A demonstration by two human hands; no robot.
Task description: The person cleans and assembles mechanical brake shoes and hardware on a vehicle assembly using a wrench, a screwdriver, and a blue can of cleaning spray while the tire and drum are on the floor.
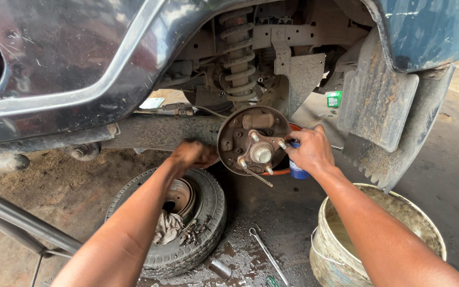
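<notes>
Brake backing plate (233,139) steadied by gripping left hand (193,155); right hand (310,151) clasps blue can (296,169) aimed at hub (261,153)

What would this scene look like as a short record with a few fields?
Place: under a raised vehicle, wheel off
Left hand: at the left edge of the brake backing plate
Right hand: fingers around a blue can beside the wheel hub
On ground: removed tyre with a rag, a wrench, a dirty bucket
Above: coil spring
</notes>
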